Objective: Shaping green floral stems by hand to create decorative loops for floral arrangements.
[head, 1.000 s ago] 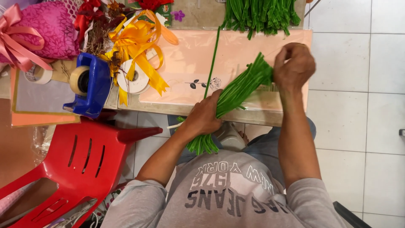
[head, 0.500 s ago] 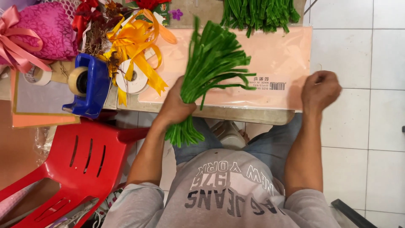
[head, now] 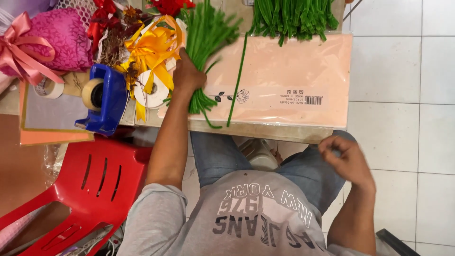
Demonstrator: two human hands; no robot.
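bundle of green stems (head: 204, 42) upright over the table's left part, gripped low by left hand (head: 187, 76), fingers wrapped tight. single stem (head: 237, 80) lies beside on pink paper pack (head: 294, 71). right hand (head: 343, 159) off the table, fingers loosely curled, holding nothing visible.

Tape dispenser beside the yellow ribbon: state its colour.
Blue tape dispenser, holding a tan roll; head view shows it best.

The bundle of green stems (head: 204, 42) looks smooth and matt. Beneath it, the peach wrapping paper pack (head: 284, 80) has a glossy plastic sheen. The blue tape dispenser (head: 106, 97) and red chair (head: 95, 185) are glossy moulded plastic; the yellow ribbon (head: 151, 52) is satiny.
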